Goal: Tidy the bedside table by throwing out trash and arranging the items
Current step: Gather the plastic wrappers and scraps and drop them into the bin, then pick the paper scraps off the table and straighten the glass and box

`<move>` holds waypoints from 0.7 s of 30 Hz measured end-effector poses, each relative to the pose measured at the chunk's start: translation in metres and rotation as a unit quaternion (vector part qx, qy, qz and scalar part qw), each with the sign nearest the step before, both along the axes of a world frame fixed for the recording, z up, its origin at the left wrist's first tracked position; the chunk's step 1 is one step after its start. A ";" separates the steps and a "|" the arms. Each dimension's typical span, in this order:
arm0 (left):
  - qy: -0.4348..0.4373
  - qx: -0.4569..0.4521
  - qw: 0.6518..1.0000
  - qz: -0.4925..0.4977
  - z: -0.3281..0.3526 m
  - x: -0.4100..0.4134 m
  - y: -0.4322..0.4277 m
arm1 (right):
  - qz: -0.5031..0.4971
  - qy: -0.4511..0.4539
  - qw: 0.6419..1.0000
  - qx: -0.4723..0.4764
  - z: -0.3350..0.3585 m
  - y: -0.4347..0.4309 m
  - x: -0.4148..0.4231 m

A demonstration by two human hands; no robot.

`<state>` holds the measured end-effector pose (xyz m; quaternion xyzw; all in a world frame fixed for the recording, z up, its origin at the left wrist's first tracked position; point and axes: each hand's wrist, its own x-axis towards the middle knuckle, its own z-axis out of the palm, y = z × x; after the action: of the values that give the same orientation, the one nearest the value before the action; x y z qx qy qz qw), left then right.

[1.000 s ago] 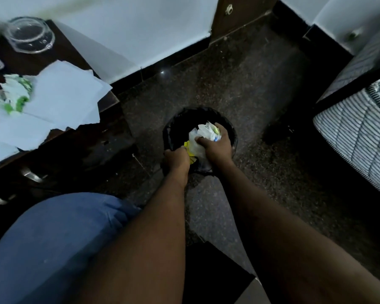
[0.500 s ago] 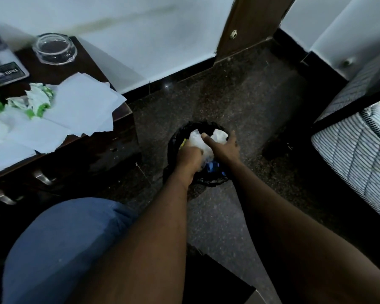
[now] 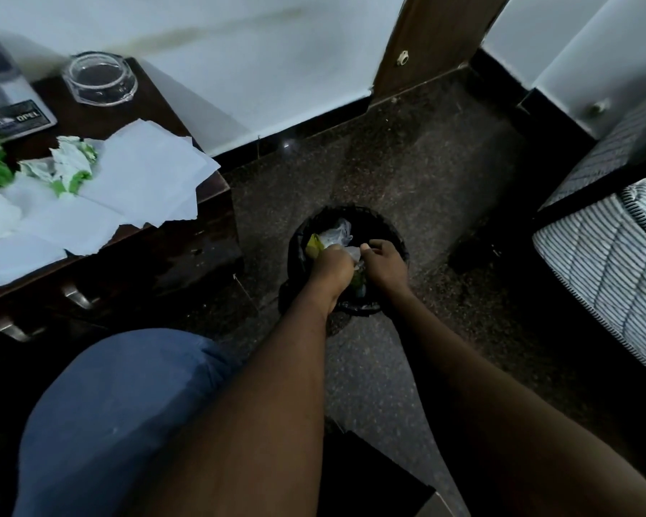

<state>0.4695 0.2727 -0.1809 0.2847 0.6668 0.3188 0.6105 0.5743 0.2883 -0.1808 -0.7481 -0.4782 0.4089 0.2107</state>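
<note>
The bin's (image 3: 396, 227) mouth was mostly taken up. The left grip (image 3: 331, 268) and right grip (image 3: 385, 266) hung side by side over its near half, and trash (image 3: 334, 233) filled the far left, leaving a dark gap along the far right rim. Bare floor (image 3: 407, 162) ran from the bin back to the wall (image 3: 258, 69) and right towards the bed (image 3: 593, 270). On the left the worktop (image 3: 157, 102) stood near the bin, covered with loose papers (image 3: 146, 177), crumpled wrappers (image 3: 71, 162) and a glass ashtray (image 3: 99, 78). Bare wood showed only around the ashtray. A knee (image 3: 120, 404) blocked the near left.
</note>
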 end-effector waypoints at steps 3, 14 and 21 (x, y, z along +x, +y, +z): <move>0.005 0.010 1.000 0.003 0.009 -0.001 0.000 | 0.023 -0.017 0.999 0.017 0.009 -0.003 -0.003; 0.053 0.113 0.991 0.047 0.090 -0.021 -0.020 | 0.059 0.023 0.987 0.145 0.085 -0.024 -0.027; 0.239 0.231 0.943 -0.013 0.166 -0.105 -0.057 | 0.117 0.056 0.967 0.218 0.152 -0.051 -0.081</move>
<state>0.3646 0.2159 -0.0148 0.4942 0.6973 0.3790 0.3549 0.4937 0.2368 -0.0289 -0.5988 -0.6278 0.3575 0.3457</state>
